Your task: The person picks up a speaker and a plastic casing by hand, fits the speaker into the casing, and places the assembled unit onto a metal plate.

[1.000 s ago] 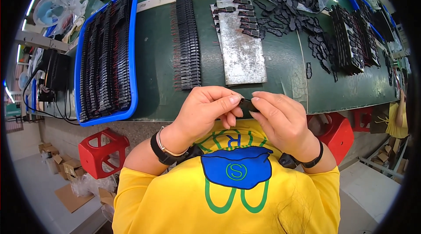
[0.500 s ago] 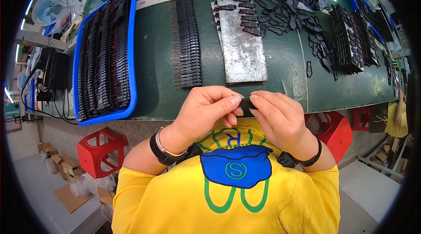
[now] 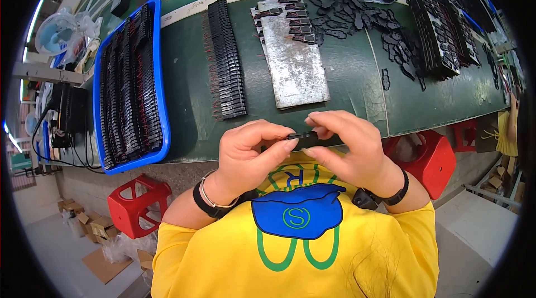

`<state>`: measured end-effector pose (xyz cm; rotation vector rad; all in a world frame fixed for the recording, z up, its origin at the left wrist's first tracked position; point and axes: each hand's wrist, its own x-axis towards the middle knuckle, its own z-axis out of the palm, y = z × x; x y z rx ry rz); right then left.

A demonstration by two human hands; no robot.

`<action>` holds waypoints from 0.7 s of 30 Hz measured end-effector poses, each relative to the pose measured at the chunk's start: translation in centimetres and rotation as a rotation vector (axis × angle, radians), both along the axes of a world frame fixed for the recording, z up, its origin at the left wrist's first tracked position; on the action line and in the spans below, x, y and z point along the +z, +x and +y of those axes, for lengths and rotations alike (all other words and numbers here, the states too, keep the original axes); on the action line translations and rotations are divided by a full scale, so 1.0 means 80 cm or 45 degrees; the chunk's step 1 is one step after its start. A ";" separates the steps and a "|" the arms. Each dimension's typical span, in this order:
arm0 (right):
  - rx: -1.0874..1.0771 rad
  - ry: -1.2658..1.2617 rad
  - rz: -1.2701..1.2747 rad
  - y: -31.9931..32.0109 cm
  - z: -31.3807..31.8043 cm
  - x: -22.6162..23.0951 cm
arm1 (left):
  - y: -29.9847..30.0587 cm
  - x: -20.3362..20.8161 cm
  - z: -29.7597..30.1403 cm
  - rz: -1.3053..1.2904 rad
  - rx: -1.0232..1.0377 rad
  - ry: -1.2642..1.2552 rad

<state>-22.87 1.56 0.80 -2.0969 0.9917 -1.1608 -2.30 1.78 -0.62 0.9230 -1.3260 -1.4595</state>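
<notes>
Both hands meet at the near edge of the green bench (image 3: pixel 357 89), just above the person's chest; the left hand (image 3: pixel 248 155) and right hand (image 3: pixel 349 150) pinch a small black part (image 3: pixel 303 135) between them, each grip clamped on one end of it, thumbs below and forefingers on top; the part lies roughly level, its detail too small to tell; on the bench just beyond the hands lies a grey metal plate (image 3: pixel 293 61) with a few black pieces at its far end; left of it runs a long row of black parts (image 3: pixel 226 58); further left sits a blue tray (image 3: pixel 131 83) packed with more rows; at the far right lie loose black pieces (image 3: pixel 357 16) and a stacked block (image 3: pixel 438 33); red stools (image 3: pixel 137 206) stand below the bench.
</notes>
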 end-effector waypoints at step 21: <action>0.151 -0.085 -0.122 -0.001 -0.007 -0.015 | 0.009 0.004 -0.009 -0.235 -0.174 -0.200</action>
